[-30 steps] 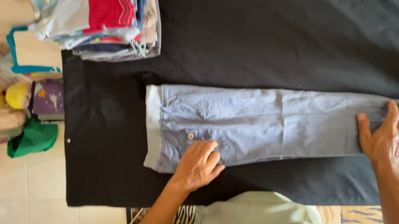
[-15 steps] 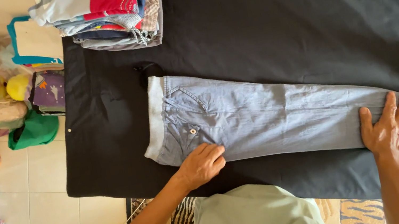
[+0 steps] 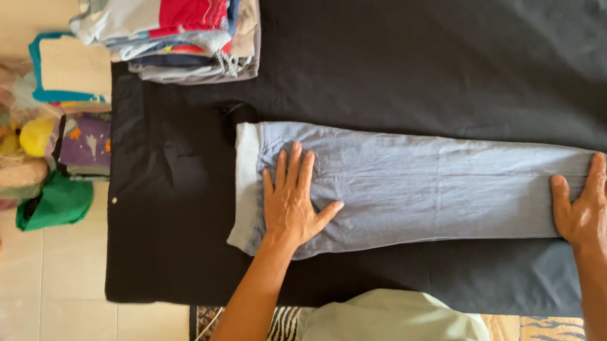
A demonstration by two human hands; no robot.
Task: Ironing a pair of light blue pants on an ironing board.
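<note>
Trousers (image 3: pixel 421 188) under both hands | left hand (image 3: pixel 290 201) spread flat | right hand (image 3: pixel 596 202) spread flat

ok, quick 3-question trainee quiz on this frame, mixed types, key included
1. True or false: both hands lie flat on the blue trousers.
2. Which hand is at the waistband end? A left hand B right hand
3. Fill in: the folded clothes pile sits at a corner of the ___ cloth.

Key: 1 true; 2 A; 3 black.
</note>
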